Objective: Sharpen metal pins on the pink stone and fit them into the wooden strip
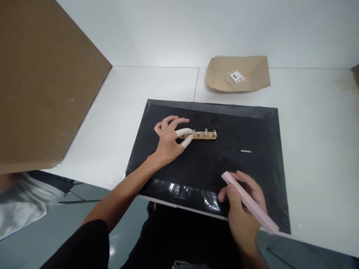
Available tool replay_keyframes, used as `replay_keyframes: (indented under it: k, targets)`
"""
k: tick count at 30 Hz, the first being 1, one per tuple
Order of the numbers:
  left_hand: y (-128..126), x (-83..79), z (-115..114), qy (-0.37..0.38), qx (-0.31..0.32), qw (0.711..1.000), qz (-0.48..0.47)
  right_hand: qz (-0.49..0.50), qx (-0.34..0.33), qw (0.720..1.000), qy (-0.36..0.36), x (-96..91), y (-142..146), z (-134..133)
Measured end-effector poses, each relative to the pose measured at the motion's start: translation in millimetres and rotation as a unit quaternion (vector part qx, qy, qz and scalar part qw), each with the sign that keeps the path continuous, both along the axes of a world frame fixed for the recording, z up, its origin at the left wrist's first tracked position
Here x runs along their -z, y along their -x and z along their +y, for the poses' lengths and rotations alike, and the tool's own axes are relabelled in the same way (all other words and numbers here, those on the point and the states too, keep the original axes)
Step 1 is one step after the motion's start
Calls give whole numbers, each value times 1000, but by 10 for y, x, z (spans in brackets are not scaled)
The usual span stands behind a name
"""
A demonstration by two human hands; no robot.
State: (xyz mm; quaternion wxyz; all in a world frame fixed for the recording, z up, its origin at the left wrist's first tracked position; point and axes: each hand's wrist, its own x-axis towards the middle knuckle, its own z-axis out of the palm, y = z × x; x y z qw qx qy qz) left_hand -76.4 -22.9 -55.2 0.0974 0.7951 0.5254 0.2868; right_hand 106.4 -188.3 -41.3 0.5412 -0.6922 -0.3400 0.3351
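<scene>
My left hand (168,140) rests on a black mat (252,127). Its thumb and forefinger, both capped in white finger cots, pinch the left end of a small brown strip board (206,135) that carries several upright metal parts. My right hand (242,209) is nearer me on the mat. It holds a long pale pink bar (249,203) like a pen, with the bar's far end pointing up and left. A small silver pin (245,151) lies loose on the mat, between the board and my right hand.
A brown paper tray (252,73) holding a small clear packet with a white label (235,77) sits on the white table (316,123) beyond the mat. A large cardboard sheet (42,82) leans at the left. Grey cloth (22,201) lies below it.
</scene>
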Motion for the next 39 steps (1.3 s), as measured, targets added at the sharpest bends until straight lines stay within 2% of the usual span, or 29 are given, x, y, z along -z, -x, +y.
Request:
replay_keyframes:
  k: [18, 27, 33, 39]
  targets:
    - [31, 5, -27, -4, 12, 1000, 21, 27, 10, 999, -35, 83, -6, -39]
    - [156, -140, -52, 7, 45, 998, 42, 52, 19, 997, -51, 157, -7, -55]
    - [166, -115, 34, 32, 61, 993, 93, 54, 0, 997, -50, 216, -9, -67]
    - [97, -95, 97, 32, 65, 993, 97, 59, 4, 997, -43, 225, -12, -66]
